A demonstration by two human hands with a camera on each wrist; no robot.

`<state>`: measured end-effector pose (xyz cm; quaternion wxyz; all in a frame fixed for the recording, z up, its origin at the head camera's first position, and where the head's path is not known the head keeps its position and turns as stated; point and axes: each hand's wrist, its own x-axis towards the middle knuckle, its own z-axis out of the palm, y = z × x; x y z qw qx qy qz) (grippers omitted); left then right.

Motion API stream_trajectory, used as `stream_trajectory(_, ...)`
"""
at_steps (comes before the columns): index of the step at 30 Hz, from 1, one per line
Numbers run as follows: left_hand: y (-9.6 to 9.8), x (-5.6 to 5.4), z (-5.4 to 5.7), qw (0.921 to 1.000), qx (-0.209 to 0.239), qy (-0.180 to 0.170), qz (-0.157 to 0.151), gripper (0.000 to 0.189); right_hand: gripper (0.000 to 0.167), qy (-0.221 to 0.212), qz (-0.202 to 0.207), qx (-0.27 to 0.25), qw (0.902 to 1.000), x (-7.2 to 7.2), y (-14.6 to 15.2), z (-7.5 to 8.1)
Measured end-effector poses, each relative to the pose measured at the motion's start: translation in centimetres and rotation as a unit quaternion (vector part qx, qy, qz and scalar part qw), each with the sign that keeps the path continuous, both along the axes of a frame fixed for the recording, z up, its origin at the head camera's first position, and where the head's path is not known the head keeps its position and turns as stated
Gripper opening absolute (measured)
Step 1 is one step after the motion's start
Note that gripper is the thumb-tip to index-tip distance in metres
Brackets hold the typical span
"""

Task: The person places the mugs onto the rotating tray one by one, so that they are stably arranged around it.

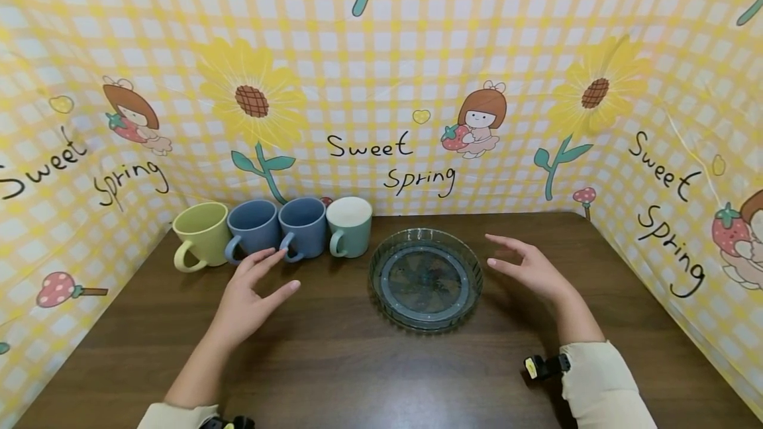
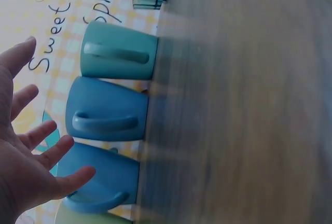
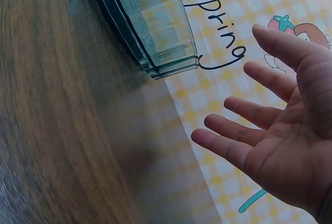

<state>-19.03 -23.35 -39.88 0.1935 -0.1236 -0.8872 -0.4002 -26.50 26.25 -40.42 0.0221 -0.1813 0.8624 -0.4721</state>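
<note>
My left hand [image 1: 244,303] hovers over the table in front of the mugs, fingers spread and holding nothing. Nearest to its fingertips in the head view are two blue mugs, the left one [image 1: 253,220] and the right one [image 1: 303,225]. A yellow-green mug [image 1: 203,227] ends the row on the left, and a teal mug [image 1: 350,234] with a white inside ends it on the right. To the right of the row lies a round, clear dark-tinted glass dish [image 1: 425,280] with a ribbed wall. Beside its right rim my right hand [image 1: 533,273] is held in the air, fingers extended, palm bare.
The dark wooden table [image 1: 334,363] carries the mugs and the dish. A yellow checked cloth [image 1: 381,78] with printed flowers and figures hangs as a wall behind and at both sides. A black wrist strap [image 1: 547,367] sits by the right sleeve.
</note>
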Motion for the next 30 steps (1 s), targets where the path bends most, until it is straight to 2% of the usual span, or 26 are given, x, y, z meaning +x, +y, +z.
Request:
stream_trajectory(7, 1.1, -1.1, -0.1, 0.9997, 0.025, -0.003, 0.001, 0.054, 0.055, -0.022, 0.004, -0.048, 0.9986, -0.2, -0.4, 0.0)
stream_trajectory(16, 2.3, -2.0, -0.1, 0.9947, 0.081, -0.063, 0.009, 0.057, 0.056, -0.077, 0.008, -0.116, 0.9902, -0.9, -0.8, -0.6)
stream_trajectory(23, 3.3, -3.1, -0.4, 0.9883, 0.128, -0.083, 0.003, 0.055, 0.060, -0.124, 0.020, -0.151, 0.9805, -1.1, -1.1, -0.8)
stream_trajectory(30, 4.2, -4.1, -0.9, 0.9792, 0.177, -0.099, 0.005, 0.054, 0.060, -0.150, 0.026, -0.173, 0.9730, -1.2, -1.0, -1.3)
